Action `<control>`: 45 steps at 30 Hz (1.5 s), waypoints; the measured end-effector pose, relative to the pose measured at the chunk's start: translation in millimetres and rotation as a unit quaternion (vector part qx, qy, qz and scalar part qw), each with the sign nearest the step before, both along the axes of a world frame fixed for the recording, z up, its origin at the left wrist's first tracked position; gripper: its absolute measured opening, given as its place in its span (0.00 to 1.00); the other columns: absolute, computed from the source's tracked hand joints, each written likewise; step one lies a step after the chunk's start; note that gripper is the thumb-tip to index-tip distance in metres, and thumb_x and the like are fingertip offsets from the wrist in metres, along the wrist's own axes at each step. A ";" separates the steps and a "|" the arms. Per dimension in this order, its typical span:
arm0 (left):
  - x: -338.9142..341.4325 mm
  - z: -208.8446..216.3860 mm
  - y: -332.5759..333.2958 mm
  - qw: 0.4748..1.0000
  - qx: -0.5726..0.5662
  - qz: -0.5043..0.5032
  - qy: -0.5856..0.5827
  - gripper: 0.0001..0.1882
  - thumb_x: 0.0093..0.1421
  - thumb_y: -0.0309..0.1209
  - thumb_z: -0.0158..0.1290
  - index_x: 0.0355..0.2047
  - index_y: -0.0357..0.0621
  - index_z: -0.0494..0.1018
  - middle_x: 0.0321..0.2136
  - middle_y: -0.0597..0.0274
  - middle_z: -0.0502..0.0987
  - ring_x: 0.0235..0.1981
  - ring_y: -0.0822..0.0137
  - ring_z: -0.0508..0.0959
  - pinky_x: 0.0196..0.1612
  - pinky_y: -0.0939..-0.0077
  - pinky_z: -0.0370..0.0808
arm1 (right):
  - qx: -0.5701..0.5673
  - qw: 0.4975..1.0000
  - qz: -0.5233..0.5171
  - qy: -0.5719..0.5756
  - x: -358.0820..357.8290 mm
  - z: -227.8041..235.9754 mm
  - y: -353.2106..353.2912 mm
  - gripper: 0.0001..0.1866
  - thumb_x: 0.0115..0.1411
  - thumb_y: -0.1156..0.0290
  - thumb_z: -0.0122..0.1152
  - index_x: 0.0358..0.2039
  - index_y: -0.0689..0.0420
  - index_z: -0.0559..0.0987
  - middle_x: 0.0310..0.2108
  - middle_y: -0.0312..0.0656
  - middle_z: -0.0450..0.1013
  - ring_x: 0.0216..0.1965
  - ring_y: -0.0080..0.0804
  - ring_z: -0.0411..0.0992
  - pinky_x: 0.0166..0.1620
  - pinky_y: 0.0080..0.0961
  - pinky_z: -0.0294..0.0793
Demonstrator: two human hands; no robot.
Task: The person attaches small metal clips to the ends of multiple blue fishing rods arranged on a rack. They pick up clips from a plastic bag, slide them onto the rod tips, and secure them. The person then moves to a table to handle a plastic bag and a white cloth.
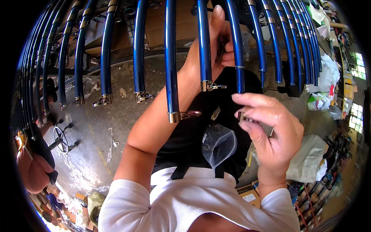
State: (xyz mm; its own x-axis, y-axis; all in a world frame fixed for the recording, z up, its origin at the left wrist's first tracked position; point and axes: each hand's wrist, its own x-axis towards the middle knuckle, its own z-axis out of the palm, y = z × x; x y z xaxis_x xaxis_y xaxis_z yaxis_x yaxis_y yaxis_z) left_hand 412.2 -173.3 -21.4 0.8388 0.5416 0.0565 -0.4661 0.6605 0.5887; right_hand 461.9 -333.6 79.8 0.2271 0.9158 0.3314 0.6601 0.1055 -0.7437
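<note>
A row of hanging blue rods [171, 58] spans the far side. The left hand [210, 46] grips one rod [235, 42]; the right hand [270, 131] pinches what seems a small metal ring [242, 116], near, right. It could slip and fall into the clear bag [218, 143].

Head-worn fisheye, looking down, close range.

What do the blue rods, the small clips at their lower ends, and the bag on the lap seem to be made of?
Blue rods: glossy lacquered blanks with bright streak highlights, perhaps fibreglass or carbon; the core is not visible.
Clips: shiny silver metal, with mirror-like glints.
Bag: thin clear plastic film, see-through and wrinkled.
</note>
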 end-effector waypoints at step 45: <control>-13.8 19.0 -22.2 0.957 0.234 0.135 0.107 0.24 0.63 0.43 0.44 0.13 0.43 0.63 0.13 0.67 0.63 0.18 0.74 0.61 0.25 0.77 0.57 | -0.033 0.985 -0.029 -0.166 -1.2 18.1 3.6 0.11 0.38 0.82 0.69 0.22 0.62 0.74 0.21 0.43 0.72 0.23 0.32 0.67 0.28 0.23 0.65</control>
